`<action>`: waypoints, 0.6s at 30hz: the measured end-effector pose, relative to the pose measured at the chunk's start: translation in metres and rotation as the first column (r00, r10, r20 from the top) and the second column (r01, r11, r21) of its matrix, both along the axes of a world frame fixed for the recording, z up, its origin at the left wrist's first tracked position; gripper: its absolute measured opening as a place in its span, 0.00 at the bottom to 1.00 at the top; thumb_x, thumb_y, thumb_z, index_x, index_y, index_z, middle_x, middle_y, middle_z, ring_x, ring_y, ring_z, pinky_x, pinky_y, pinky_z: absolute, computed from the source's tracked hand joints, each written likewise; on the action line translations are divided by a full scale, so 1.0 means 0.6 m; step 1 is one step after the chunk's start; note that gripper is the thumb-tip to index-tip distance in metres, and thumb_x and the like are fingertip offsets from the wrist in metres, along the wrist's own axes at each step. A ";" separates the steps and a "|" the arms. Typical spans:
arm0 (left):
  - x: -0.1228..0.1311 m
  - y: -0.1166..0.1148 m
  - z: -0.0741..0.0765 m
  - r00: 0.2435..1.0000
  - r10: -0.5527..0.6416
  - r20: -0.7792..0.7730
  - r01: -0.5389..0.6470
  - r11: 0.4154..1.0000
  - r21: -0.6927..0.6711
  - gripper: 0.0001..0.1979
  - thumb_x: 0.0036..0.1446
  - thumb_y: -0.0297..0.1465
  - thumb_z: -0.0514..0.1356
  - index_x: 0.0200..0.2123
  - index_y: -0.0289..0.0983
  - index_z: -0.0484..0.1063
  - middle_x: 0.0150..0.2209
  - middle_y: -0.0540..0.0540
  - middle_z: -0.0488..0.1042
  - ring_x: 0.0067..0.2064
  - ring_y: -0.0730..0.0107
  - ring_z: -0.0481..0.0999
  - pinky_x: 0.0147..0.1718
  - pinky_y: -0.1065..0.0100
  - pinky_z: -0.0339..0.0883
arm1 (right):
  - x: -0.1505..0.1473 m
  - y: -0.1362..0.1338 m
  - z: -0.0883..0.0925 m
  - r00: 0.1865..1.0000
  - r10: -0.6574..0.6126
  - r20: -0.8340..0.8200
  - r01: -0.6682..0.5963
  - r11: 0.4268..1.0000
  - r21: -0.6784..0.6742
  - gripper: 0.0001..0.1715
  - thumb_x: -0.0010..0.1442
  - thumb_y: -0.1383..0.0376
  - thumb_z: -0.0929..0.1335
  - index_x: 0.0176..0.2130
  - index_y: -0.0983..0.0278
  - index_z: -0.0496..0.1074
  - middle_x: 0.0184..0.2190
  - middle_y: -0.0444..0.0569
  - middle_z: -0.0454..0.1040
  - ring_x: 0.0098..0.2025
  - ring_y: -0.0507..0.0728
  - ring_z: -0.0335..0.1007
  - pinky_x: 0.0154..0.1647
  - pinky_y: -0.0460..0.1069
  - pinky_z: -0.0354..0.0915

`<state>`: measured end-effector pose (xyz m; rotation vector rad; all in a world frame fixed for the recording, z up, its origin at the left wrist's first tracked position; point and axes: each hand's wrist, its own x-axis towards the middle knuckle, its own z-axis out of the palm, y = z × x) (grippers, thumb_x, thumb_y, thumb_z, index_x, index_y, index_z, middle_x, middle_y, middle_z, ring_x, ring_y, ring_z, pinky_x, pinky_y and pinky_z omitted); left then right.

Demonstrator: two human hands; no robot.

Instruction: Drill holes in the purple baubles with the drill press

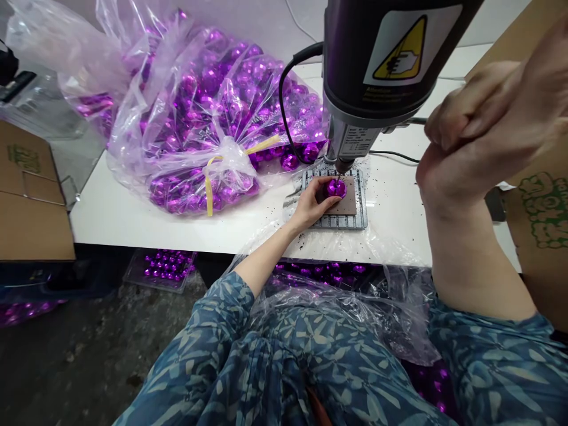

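Note:
My left hand (313, 204) pinches a shiny purple ball (336, 188) and holds it on a brown pad (349, 203) that lies on a metal grid plate (360, 220). The thin bit (339, 172) of a dark drill press (377, 65) points straight down at the top of the ball. My right hand (481, 127) is raised at the right, close to the camera. Its fingers are curled into a closed grip around something that the hand hides.
A large clear plastic bag (190, 112) full of purple balls lies on the white table (133, 213) at the left, tied with a yellow strip. More purple balls fill a plastic bag (337, 278) on my lap. Cardboard boxes (31, 201) stand at both sides.

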<state>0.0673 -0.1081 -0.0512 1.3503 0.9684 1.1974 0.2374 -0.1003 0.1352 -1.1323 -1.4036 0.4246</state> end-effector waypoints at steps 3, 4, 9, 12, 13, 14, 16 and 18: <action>0.000 0.000 0.000 1.000 -0.011 -0.002 0.011 1.000 0.008 0.26 0.56 0.42 0.79 0.54 0.43 0.77 0.57 0.42 0.79 0.62 0.49 0.77 0.72 0.47 0.66 | 0.002 0.005 -0.028 0.959 -0.241 -0.151 0.277 0.912 0.302 0.59 0.53 0.20 0.54 0.57 0.58 0.73 0.20 0.42 0.44 0.20 0.42 0.51 0.25 0.43 0.51; 0.000 0.000 0.000 1.000 -0.012 0.000 0.012 1.000 0.006 0.26 0.56 0.42 0.79 0.53 0.43 0.77 0.56 0.42 0.79 0.62 0.49 0.77 0.72 0.47 0.66 | 0.000 0.008 -0.035 0.955 -0.250 -0.159 0.289 0.901 0.323 0.58 0.54 0.20 0.54 0.54 0.59 0.75 0.19 0.41 0.39 0.19 0.42 0.47 0.24 0.43 0.50; 0.000 0.000 0.000 0.999 0.006 0.050 -0.004 1.000 -0.030 0.26 0.54 0.38 0.80 0.52 0.42 0.78 0.54 0.42 0.79 0.61 0.50 0.78 0.72 0.48 0.65 | -0.012 0.013 -0.050 0.944 -0.239 -0.227 0.316 0.856 0.410 0.46 0.60 0.25 0.55 0.27 0.63 0.62 0.17 0.41 0.32 0.17 0.43 0.36 0.22 0.46 0.45; -0.001 0.005 -0.009 1.000 -0.005 0.022 0.005 1.000 0.006 0.25 0.56 0.38 0.79 0.54 0.42 0.76 0.55 0.42 0.79 0.61 0.51 0.78 0.70 0.48 0.67 | -0.010 0.018 -0.064 0.951 -0.106 -0.290 0.254 0.804 0.537 0.44 0.63 0.31 0.64 0.24 0.62 0.45 0.17 0.42 0.29 0.17 0.44 0.34 0.19 0.46 0.45; -0.002 0.007 -0.014 1.000 -0.018 -0.011 0.019 0.999 0.036 0.25 0.58 0.39 0.78 0.55 0.42 0.76 0.56 0.42 0.79 0.62 0.51 0.78 0.69 0.48 0.68 | -0.007 0.023 -0.071 0.951 -0.042 -0.308 0.226 0.773 0.593 0.43 0.65 0.35 0.66 0.25 0.62 0.43 0.17 0.42 0.29 0.16 0.43 0.34 0.18 0.45 0.46; -0.003 0.010 -0.019 0.998 -0.031 -0.048 0.034 0.997 0.069 0.25 0.60 0.39 0.77 0.56 0.42 0.74 0.57 0.41 0.78 0.62 0.51 0.78 0.68 0.48 0.70 | -0.003 0.029 -0.081 0.949 0.027 -0.313 0.192 0.739 0.646 0.41 0.67 0.39 0.67 0.26 0.63 0.43 0.17 0.41 0.29 0.16 0.43 0.34 0.17 0.45 0.46; -0.006 0.015 -0.030 0.993 -0.041 -0.112 0.055 0.990 0.128 0.26 0.63 0.41 0.75 0.58 0.42 0.72 0.59 0.40 0.78 0.62 0.51 0.79 0.66 0.47 0.72 | 0.006 0.042 -0.101 0.942 0.162 -0.293 0.121 0.651 0.749 0.39 0.68 0.46 0.69 0.27 0.64 0.43 0.16 0.39 0.30 0.15 0.42 0.32 0.16 0.43 0.44; -0.007 0.018 -0.038 0.989 -0.030 -0.148 0.054 0.985 0.163 0.26 0.64 0.43 0.74 0.60 0.42 0.71 0.60 0.39 0.78 0.62 0.51 0.79 0.65 0.47 0.73 | 0.015 0.055 -0.119 0.943 0.207 -0.260 0.085 0.605 0.792 0.39 0.68 0.46 0.70 0.28 0.65 0.44 0.16 0.38 0.31 0.14 0.41 0.28 0.16 0.43 0.40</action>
